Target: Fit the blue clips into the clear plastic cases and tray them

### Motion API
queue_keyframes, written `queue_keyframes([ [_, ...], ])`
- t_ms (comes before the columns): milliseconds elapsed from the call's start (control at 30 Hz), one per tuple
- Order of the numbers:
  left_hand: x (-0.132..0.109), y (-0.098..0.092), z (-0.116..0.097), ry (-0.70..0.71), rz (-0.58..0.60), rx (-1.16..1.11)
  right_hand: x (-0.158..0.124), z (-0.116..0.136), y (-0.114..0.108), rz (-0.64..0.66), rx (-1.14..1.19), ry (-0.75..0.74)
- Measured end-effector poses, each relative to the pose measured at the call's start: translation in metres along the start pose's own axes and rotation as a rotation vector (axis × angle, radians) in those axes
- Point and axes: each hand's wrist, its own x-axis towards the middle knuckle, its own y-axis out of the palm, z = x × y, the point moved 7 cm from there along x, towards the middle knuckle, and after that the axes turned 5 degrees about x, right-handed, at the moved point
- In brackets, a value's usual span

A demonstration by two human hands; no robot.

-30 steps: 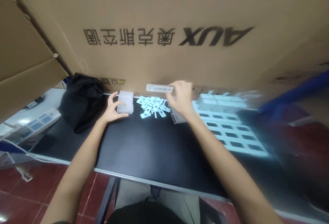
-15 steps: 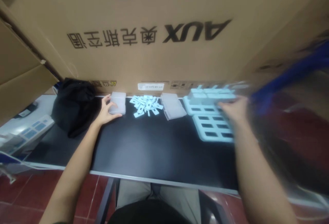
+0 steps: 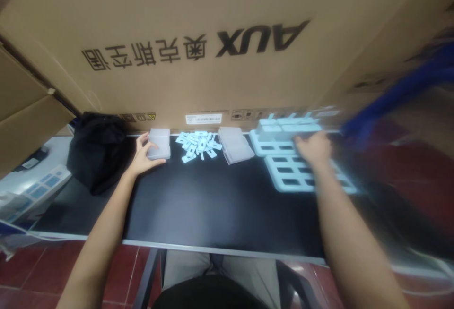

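Note:
My left hand (image 3: 144, 158) rests at the left side of a translucent plastic box (image 3: 159, 143), thumb and fingers spread around it. To its right lies a pile of small light-blue tags (image 3: 200, 144), then another translucent box (image 3: 235, 145). My right hand (image 3: 314, 149) reaches over a light-blue slotted rack (image 3: 261, 149) with light-blue blocks (image 3: 269, 131) standing on it; its fingertips are at the blocks, blurred, and what they grip cannot be made out. A second slotted rack (image 3: 283, 182) lies in front, partly under my right forearm.
A large cardboard box (image 3: 170, 87) stands along the back of the black table (image 3: 213, 210). On the left are a black cloth bag (image 3: 101, 150) and a white-and-blue package (image 3: 42, 186). Something blue (image 3: 400, 91) crosses at the right.
My right hand has moved left along the rack, uncovering more of the front rack's right end. My left hand stays at the translucent box. The whole view has shifted slightly.

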Motion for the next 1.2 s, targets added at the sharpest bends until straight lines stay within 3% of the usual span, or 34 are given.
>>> queue_keyframes([
  [200, 0.0, -0.001, -0.001, 0.002, -0.011, -0.011, -0.008, 0.001, -0.004, 0.084, 0.062, 0.102],
  [467, -0.001, -0.005, 0.0, -0.078, -0.032, -0.035, -0.018, 0.009, -0.02, 0.067, 0.115, 0.169],
  [567, -0.001, -0.006, 0.004, -0.108, -0.044, -0.045, -0.023, 0.01, -0.033, 0.047, 0.126, 0.194],
  [667, -0.001, -0.01, 0.006, -0.13, -0.065, -0.065, -0.032, 0.01, -0.058, -0.061, 0.182, 0.216],
  [767, 0.001, -0.025, -0.006, -0.125, -0.184, -0.024, -0.043, 0.017, -0.082, -0.168, 0.303, 0.189],
  [867, 0.002, -0.047, -0.039, -0.117, -0.423, 0.073, -0.06, 0.042, -0.091, -0.122, 0.381, 0.07],
  [933, 0.007, -0.048, -0.074, -0.105, -0.472, 0.078, -0.078, 0.071, -0.088, -0.029, 0.42, -0.074],
  [967, 0.011, -0.043, -0.095, -0.086, -0.448, 0.068, -0.089, 0.088, -0.084, 0.026, 0.427, -0.153],
  [1100, 0.028, 0.009, -0.194, 0.057, -0.131, 0.015, -0.148, 0.152, -0.061, 0.257, 0.358, -0.513],
  [1200, 0.039, 0.046, -0.249, 0.153, 0.101, 0.024, -0.186, 0.177, -0.05, 0.372, 0.306, -0.717],
])
